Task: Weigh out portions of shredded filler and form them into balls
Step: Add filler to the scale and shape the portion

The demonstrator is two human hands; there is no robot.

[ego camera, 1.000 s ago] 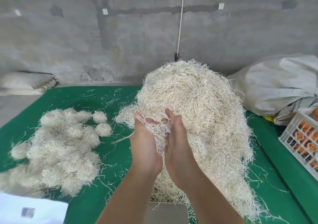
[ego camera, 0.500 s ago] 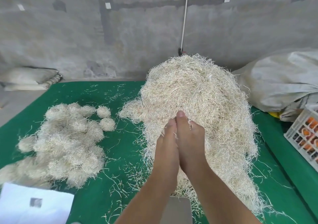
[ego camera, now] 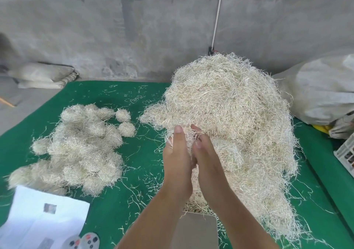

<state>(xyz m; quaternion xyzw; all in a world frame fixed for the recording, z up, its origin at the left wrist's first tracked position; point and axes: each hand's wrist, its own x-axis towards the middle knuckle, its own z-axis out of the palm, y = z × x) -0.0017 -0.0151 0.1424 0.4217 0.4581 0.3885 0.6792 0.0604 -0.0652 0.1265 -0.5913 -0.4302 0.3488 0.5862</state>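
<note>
both hands raised in front of the big filler heap [ego camera: 229, 114], palms facing each other and pressed together. left hand [ego camera: 177, 158]: fingers fairly straight, thumb tip up. right hand [ego camera: 207, 156]: fingers slightly bent over the left palm. a small wad of shredded filler [ego camera: 189, 138] sits sandwiched between the two palms; strands stick out at the fingertips and along the gap. whether either hand's fingers curl fully round the wad cannot be told; it reads as flat pressing between palms.

places relative to the hands:
- filler heap: directly beyond and to the right of the right hand, reaching down past the right wrist. tall, loose, pale straw colour.
- finished balls [ego camera: 76, 147]: well to the left of the left hand, a cluster lying on the green mat [ego camera: 134, 172]; two neat round ones at the cluster's far right edge, nearest the heap.
- scale platform [ego camera: 195, 229]: grey metal plate below the wrists, between the two forearms; loose strands at its far edge.
- scale keypad [ego camera: 84, 241]: low left of the left forearm, partly cut by the frame edge.
- white paper sheet [ego camera: 44, 218]: far lower left, touching the ball cluster.
- grey sack [ego camera: 321, 91]: far right, behind the heap.
- white crate [ego camera: 344, 153]: right edge, contents unclear.
- loose strands scattered on the mat all around.
</note>
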